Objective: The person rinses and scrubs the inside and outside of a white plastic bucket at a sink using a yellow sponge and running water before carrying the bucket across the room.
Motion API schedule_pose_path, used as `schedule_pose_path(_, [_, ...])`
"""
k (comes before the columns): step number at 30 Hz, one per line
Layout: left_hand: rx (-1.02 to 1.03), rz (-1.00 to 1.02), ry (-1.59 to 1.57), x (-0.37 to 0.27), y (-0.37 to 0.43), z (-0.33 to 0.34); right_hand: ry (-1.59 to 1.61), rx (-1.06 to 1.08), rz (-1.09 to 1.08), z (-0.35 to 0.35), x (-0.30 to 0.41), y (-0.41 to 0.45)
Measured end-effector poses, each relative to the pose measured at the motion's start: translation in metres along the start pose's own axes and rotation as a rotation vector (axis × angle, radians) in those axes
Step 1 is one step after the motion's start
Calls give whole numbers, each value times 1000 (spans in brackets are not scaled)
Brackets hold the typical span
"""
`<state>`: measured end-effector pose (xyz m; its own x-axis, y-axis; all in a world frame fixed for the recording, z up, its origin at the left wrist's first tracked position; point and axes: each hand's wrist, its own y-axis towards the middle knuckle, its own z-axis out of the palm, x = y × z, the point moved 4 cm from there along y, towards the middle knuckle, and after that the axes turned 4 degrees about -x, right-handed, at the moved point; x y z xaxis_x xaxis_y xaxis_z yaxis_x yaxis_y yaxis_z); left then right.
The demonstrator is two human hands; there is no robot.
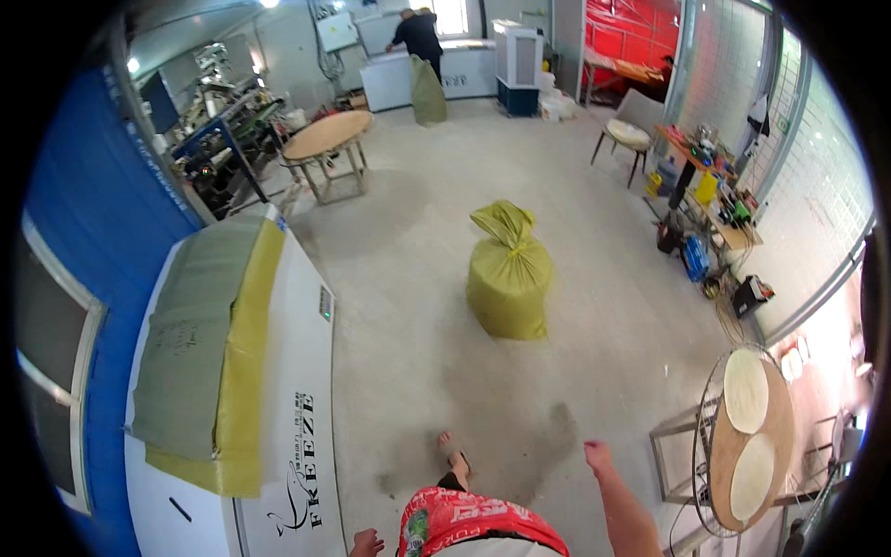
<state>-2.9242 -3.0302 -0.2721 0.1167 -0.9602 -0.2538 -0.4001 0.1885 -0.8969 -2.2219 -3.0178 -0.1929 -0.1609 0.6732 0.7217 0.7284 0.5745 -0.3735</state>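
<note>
Low in the picture, my left hand (367, 542) hangs beside the red printed apron (473, 519), near the white chest freezer (299, 348). My right hand (595, 452) is held out over the floor on the other side, touching nothing; whether its fingers are closed is hard to see. In front of me a tied yellow-green woven sack (511, 292) stands upright on the concrete floor, its neck gathered above the knot. To the right, flat pale dough-like rounds (746, 390) lie on a round wooden board (773, 432) set on a metal stand.
Woven sacking (195, 334) covers part of the freezer at left. A round-topped table (330, 136) stands farther off. At the back a person (418, 42) leans over another chest freezer (470, 69), beside a green sack (427, 94). A chair (626, 129) and cluttered shelves (738, 237) line the right.
</note>
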Motion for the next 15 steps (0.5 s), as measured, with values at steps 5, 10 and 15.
schedule_pose_path(5, [25,-15,-50,-75,20,57,-190,23,-107,57,-11,70])
schedule_pose_path(10, [-14,2,27,-226,16,113,-418,95,61,73,-56,81])
schedule_pose_path(15, [45,417,177,-429,54,105,-237,106,368,127,22,88])
